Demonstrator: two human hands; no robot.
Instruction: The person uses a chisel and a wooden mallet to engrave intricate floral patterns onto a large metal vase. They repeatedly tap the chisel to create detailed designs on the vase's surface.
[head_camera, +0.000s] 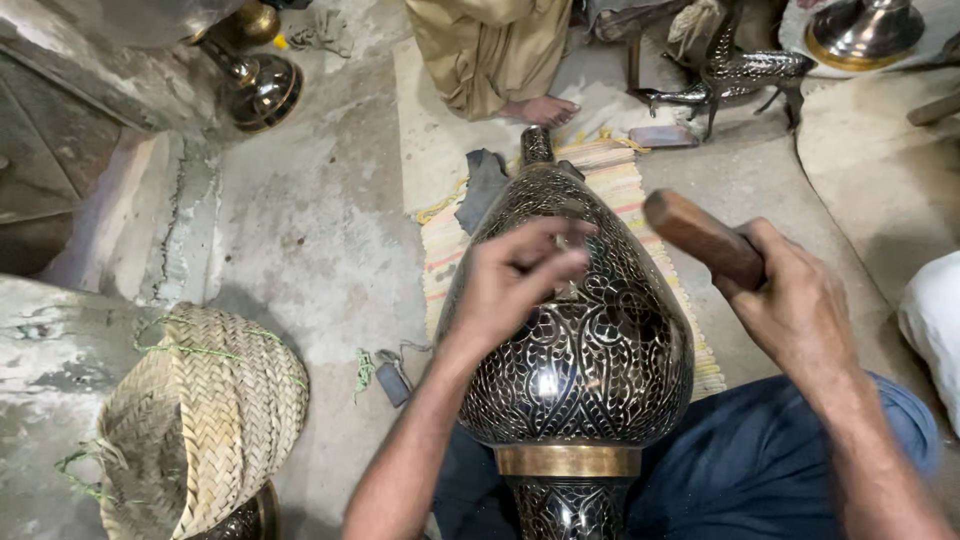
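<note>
A large engraved dark metal vase (590, 370) with a brass band lies on its side across my lap, its narrow neck pointing away from me. My left hand (515, 280) rests on the vase's upper body, fingers pinched together as if around a small tool that I cannot make out. My right hand (795, 295) is closed around a brown wooden handle (700, 237), held just right of the vase and above it.
A striped woven mat (625, 185) lies under the vase. A straw basket (200, 410) sits at lower left. Another person's bare foot (540, 108) stands at the top. Dark metal bird figures (735, 72) and brass vessels (255, 85) stand at the back.
</note>
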